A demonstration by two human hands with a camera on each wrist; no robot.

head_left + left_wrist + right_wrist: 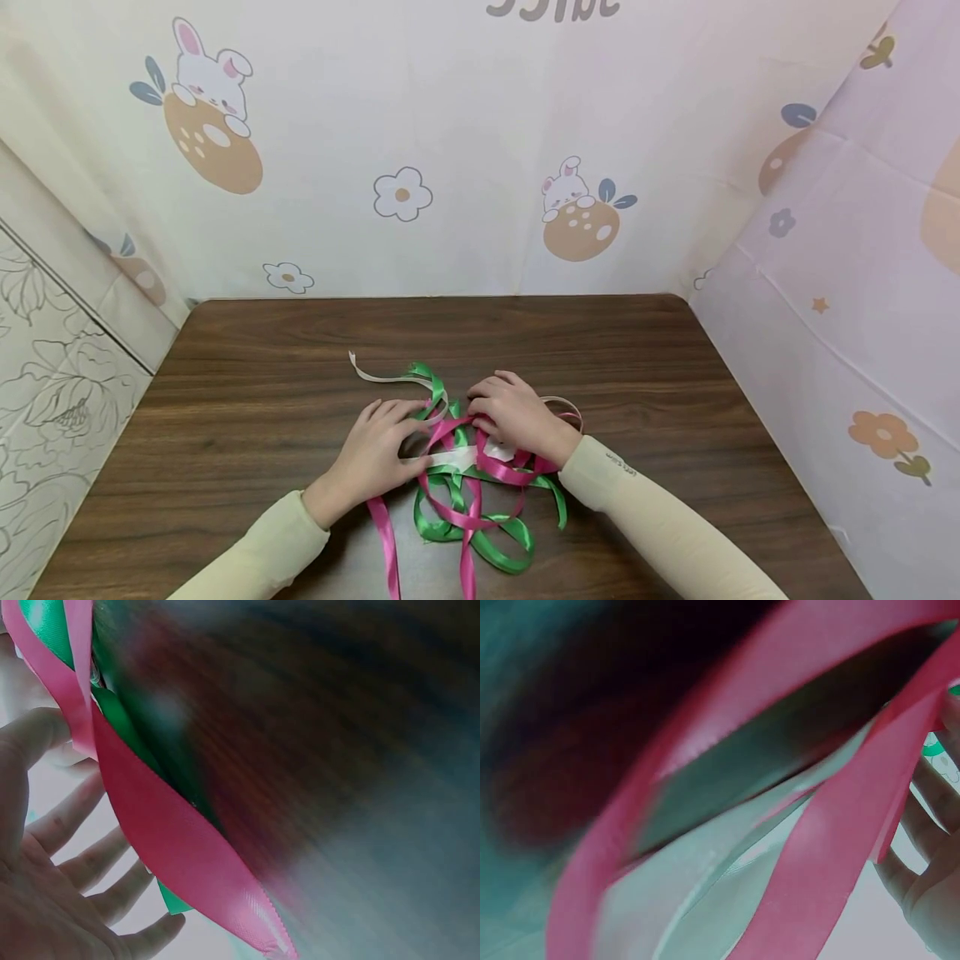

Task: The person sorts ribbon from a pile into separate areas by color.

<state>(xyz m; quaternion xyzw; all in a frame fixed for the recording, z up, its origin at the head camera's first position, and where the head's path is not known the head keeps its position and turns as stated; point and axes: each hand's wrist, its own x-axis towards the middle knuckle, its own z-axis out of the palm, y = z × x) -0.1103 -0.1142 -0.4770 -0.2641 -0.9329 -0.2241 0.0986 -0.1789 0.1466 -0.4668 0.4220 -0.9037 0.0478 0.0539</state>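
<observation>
A tangled heap of satin ribbons lies on the brown wooden table: pink ribbon point(468, 521), green ribbon point(504, 560) and white ribbon point(456, 458). My left hand point(377, 450) rests at the heap's left side, fingers spread and thumb against the white ribbon. In the left wrist view its fingers are extended beside a twisted pink ribbon point(169, 825). At the heap's upper right, my right hand point(517, 414) bends its fingers over the pink ribbon and holds it. The right wrist view has pink ribbon point(817, 825) running to those fingertips, partly hiding them; the thumb's position is unclear.
A thin pale ribbon end point(375, 379) curls out beyond the heap. One pink strand point(385, 542) trails toward the near edge of the table point(247, 375). Behind stands a curtain point(472, 108) printed with bunnies and flowers, and another printed sheet point(840, 350) borders the right side.
</observation>
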